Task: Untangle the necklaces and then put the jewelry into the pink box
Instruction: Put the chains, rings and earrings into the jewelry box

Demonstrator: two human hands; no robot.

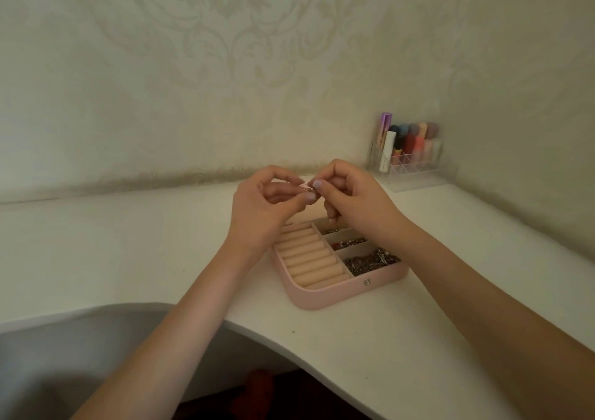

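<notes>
Both hands are up over the far half of the pink box (325, 294), fingertips meeting: left hand (264, 207) and right hand (351, 194) each pinch a tiny bright piece (307, 189) between thumb and forefinger. It's too small to say whether it's a clasp, a ring or a bit of fine chain. The box sits open on the white counter (128, 252), toward its curved front edge, ring rolls (309, 258) on its left side, three compartments on its right. The nearest compartment holds a heap of silver chain (370, 260); the middle one has more jewelry (351, 242); the far one is mostly hidden behind the right hand. Risks as I read them: the pinch is fingertip-only, so a slip drops the piece. Straight down it lands in the box, but a bounce sends it over the counter's front edge to the floor. Pulling hard on a knot would tighten it or snap a thin link. Dropping it loose onto the heap could re-tangle things. A forearm could nudge the box toward the edge. The clear organizer (409, 162) in the counter's far right corner is well apart, no concern.
</notes>
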